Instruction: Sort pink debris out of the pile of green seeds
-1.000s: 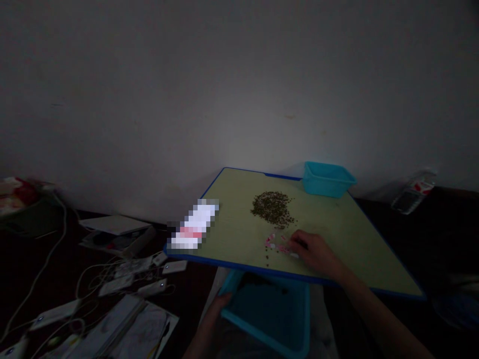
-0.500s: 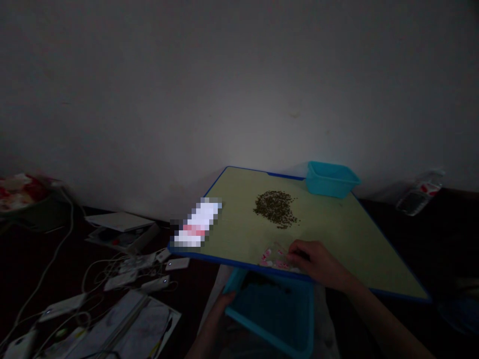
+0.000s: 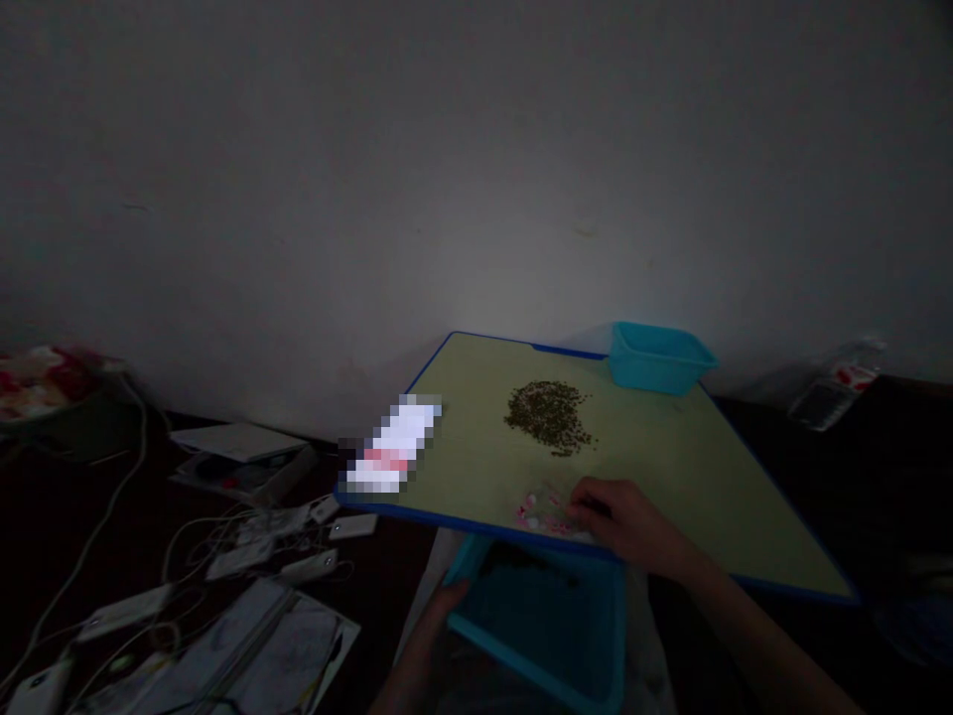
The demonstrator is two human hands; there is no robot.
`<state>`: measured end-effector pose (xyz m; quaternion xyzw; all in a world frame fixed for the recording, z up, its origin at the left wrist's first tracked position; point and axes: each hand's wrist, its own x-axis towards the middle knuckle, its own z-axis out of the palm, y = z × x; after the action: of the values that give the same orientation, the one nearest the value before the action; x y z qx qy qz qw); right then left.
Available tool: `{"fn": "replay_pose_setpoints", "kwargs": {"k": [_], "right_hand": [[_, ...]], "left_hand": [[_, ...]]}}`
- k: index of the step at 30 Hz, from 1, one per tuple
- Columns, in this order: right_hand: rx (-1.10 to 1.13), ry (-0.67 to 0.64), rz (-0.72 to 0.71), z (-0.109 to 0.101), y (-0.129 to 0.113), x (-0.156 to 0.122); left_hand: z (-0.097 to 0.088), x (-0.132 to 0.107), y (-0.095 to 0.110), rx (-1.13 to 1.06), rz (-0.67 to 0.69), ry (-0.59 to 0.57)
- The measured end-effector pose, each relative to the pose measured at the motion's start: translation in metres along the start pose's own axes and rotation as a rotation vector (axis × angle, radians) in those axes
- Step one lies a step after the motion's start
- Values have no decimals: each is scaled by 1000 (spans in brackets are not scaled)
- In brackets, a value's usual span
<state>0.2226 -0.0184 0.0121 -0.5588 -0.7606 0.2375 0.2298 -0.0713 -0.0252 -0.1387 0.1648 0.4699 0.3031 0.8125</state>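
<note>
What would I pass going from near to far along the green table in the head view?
large teal bin below the near edge → pink-and-white bits → pile of dark seeds → small teal tub

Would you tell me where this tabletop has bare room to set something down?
Bare: right side of the green tabletop, between the dark seed pile, the turquoise plastic tub and the right hand. Crowded: near edge, with pink-white bits.
</note>
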Motion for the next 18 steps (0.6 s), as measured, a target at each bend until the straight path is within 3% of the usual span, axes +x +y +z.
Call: {"fn": "replay_pose_setpoints", "kwargs": {"k": [4, 12, 18], "right_hand": [[-19, 27, 9, -8, 6, 4], [-146, 132, 80, -46, 50, 35], [-192, 84, 22, -40, 59, 69]], "left_hand": [[9, -10, 2, -49, -43, 94], [8, -11, 4, 2, -42, 57], [-4, 5, -5, 59, -51, 4]]}}
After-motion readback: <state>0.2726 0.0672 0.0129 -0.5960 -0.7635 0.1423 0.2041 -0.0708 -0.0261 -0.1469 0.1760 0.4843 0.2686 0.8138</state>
